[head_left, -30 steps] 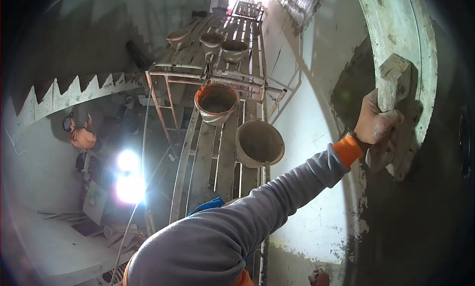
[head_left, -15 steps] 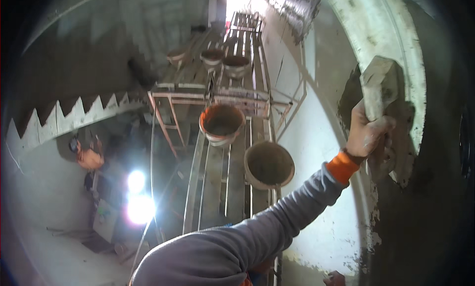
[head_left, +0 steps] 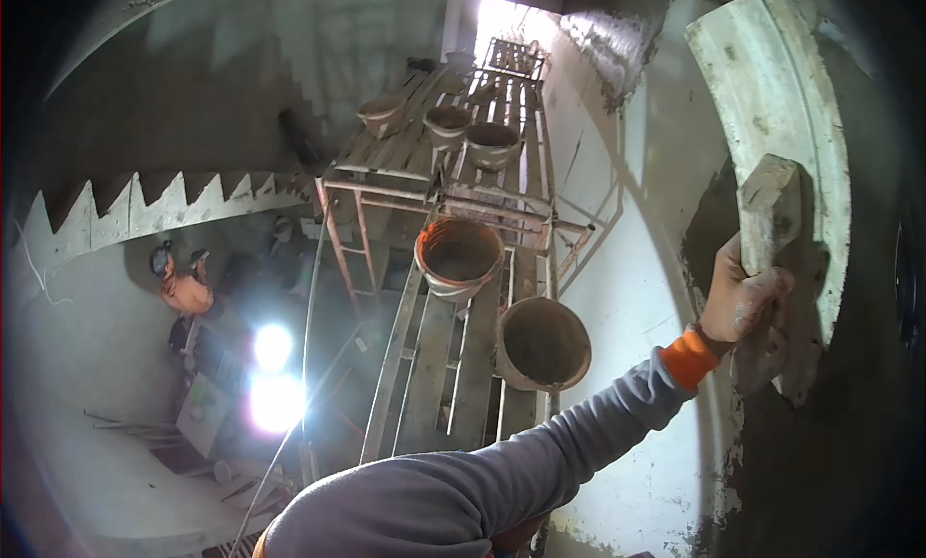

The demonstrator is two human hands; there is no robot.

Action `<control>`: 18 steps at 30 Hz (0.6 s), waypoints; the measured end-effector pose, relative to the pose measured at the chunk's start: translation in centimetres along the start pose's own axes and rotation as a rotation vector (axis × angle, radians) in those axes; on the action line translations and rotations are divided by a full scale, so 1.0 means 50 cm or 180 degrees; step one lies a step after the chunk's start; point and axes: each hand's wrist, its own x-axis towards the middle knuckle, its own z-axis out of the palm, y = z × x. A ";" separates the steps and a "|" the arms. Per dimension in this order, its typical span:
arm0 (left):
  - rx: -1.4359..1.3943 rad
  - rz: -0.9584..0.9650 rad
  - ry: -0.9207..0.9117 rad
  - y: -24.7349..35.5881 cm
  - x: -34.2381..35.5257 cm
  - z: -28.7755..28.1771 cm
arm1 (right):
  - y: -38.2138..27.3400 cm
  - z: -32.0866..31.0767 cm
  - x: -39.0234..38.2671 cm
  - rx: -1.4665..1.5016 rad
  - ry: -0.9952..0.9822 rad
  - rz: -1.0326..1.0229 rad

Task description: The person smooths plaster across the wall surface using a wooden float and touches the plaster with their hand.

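Observation:
My left hand (head_left: 748, 298), at the end of a grey sleeve with an orange cuff, is closed round the blocky handle of a long, curved, pale board tool (head_left: 786, 90). The tool lies on or very near a patchy plastered wall (head_left: 786, 462) at the right; contact is unclear. A sliver of what looks like my right hand (head_left: 641, 554) shows at the bottom edge, its fingers hidden. Left of the grey arm, a grey bucket (head_left: 543, 341) and an orange-stained bucket (head_left: 459, 251) stand on plank scaffolding (head_left: 424, 380).
More buckets (head_left: 492, 148) stand on the farther platform, above a rusty metal frame (head_left: 367, 251). A jagged, saw-toothed stair edge (head_left: 145, 211) curves along the left. Below it a co-worker (head_left: 183, 283) in orange is beside two bright lights (head_left: 275, 399). A thin cable runs down past them.
The view has shifted, so the scaffold, buckets and co-worker sit lower and farther right. My left hand keeps hold of the tool. The hand at the bottom edge has mostly left view.

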 end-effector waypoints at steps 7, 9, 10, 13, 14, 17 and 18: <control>-0.0123 0.0385 -0.0144 0.000 0.002 0.006 | 0.072 0.031 -0.056 -0.0246 -0.0199 0.0052; -0.0354 0.0144 -0.0300 -0.012 -0.004 0.022 | 0.072 0.028 -0.083 -0.0230 -0.0139 0.0202; -0.0459 0.0170 -0.0316 -0.028 -0.005 0.026 | 0.069 0.028 -0.097 -0.0200 -0.0057 0.0296; -0.0393 0.0142 -0.0317 -0.009 -0.008 0.007 | 0.056 0.017 -0.100 -0.0197 -0.0185 0.0457; -0.0338 0.0040 -0.0384 -0.003 -0.011 0.004 | 0.062 0.021 -0.110 -0.0197 -0.0194 0.0497; -0.0715 -0.0214 -0.0410 -0.013 -0.017 0.019 | 0.112 0.035 -0.123 0.0024 0.0010 0.0247; -0.0346 0.0074 -0.0440 -0.013 -0.013 0.023 | 0.142 0.045 -0.103 -0.0104 0.0081 0.0073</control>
